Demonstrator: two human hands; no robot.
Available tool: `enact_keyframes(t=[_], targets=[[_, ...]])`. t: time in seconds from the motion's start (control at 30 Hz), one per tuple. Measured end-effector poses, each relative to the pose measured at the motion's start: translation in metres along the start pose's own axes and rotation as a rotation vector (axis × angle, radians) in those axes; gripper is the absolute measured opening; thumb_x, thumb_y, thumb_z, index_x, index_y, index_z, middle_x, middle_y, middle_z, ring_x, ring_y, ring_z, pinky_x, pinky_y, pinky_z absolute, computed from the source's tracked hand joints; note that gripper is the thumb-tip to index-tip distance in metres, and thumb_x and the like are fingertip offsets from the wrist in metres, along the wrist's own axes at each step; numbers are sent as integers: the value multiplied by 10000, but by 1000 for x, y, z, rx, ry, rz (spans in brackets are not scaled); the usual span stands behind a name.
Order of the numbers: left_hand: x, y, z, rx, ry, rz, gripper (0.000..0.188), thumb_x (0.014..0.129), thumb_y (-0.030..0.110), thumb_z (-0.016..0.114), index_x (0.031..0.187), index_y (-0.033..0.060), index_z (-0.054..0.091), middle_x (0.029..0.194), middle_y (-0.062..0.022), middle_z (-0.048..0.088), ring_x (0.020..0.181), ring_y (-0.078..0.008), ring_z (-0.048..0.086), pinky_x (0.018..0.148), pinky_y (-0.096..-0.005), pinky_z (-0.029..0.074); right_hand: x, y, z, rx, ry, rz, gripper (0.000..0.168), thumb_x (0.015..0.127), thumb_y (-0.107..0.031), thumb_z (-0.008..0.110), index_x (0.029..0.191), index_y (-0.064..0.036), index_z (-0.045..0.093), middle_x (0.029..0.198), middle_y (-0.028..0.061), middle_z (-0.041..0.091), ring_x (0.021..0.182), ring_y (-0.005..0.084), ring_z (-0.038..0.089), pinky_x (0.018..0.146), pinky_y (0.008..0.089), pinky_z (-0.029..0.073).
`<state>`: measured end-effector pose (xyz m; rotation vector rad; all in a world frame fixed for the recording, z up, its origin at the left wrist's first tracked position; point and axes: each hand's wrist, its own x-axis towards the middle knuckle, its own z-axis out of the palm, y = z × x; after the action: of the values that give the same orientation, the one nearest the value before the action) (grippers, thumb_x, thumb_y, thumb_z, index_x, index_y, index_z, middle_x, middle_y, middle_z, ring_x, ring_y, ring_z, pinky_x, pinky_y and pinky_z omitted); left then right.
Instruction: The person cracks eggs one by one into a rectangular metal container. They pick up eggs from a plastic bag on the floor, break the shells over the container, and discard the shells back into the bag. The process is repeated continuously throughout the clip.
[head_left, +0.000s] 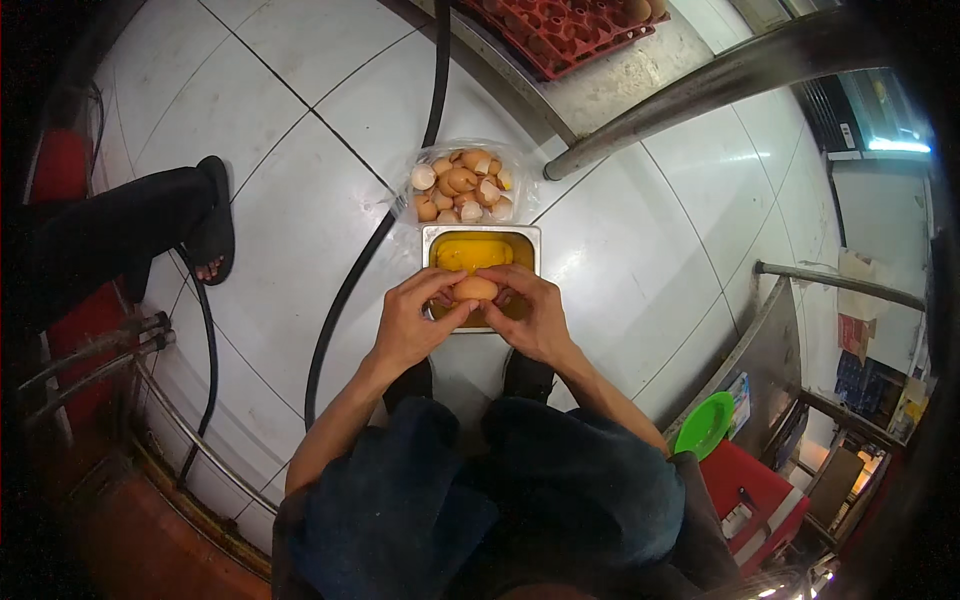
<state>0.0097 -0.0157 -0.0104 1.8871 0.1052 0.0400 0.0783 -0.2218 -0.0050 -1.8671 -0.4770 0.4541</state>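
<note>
Between my left hand (420, 306) and my right hand (534, 307) is a brown egg (475, 289), gripped at both ends by thumbs and fingertips. Its upper side looks whole; the underside is hidden. Both hands are over a rectangular stainless steel container (533, 247) on the floor in front of my feet. Yellow liquid egg (472, 253) shows in the container's far half, and my hands cover much of the near half. Just beyond its far rim, a clear plastic bag (525, 161) holds a heap of cracked brown eggshells (461, 181).
A black hose (334, 322) crosses the tiled floor left of the container. Red egg trays (559, 34) stand at the top on a ledge, near a metal pipe leg (637, 127). Another person's sandalled foot (214, 225) is at left. A green plastic basin (705, 425) sits at right.
</note>
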Motion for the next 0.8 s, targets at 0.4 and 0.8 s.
enact_keyframes(t=[0.4,0.8], targets=[[0,0,11,144,79,107,450,850,81,876,1269,-8,738,1179,-172,756,957,-255,768,845,-346,630,0,5,12,-64,108,-25,397,850,-46,769,1243,8,738,1179,168,757,1018,271,762,912,353,618],[1,-4,10,163,87,92,458,852,64,837,1295,10,737,1186,-182,753,1025,-312,765,895,-387,629,0,16,13,-152,149,-100,444,841,-3,748,1284,-9,740,1236,190,746,1102,327,738,977,396,605]])
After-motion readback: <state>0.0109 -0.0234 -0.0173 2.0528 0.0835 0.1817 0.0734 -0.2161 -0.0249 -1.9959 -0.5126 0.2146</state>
